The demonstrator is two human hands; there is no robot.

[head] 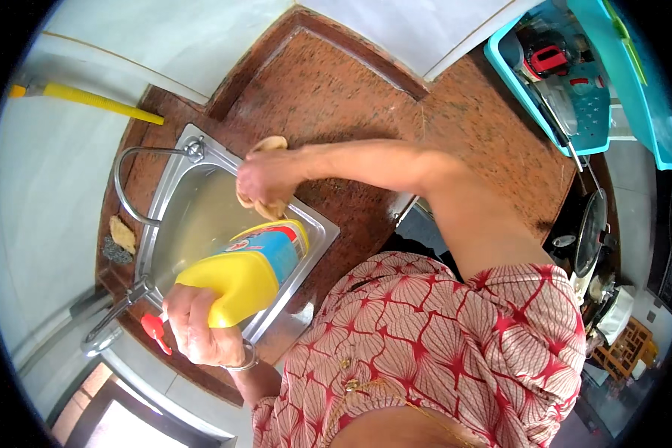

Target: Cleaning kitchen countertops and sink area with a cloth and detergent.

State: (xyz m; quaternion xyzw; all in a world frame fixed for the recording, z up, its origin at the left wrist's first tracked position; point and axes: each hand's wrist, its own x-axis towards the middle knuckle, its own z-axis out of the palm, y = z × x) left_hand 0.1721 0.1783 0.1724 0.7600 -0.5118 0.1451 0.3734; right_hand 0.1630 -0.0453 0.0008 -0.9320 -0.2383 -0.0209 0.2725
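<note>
My left hand (199,325) grips a yellow plastic jug (243,280) by its handle end. The jug has a blue and red label with writing and is tilted over the near side of a stainless steel sink (322,227). A red plastic piece (155,333) shows beside my left fingers; what it belongs to is unclear. Across the sink's right rim reaches my right hand (269,173), bunched around a tan cloth (269,144). The cloth shows above and below the fingers, close to the jug's base. Cloudy, brownish water (201,207) appears in the basin.
A curved chrome faucet (124,182) arches over the sink. On its left ledge lie a sponge (122,235) and a steel-wool scourer (116,251). A yellow hose (101,103) hangs at the wall. Utensils fill a turquoise basket (495,61) on the red granite counter (336,95).
</note>
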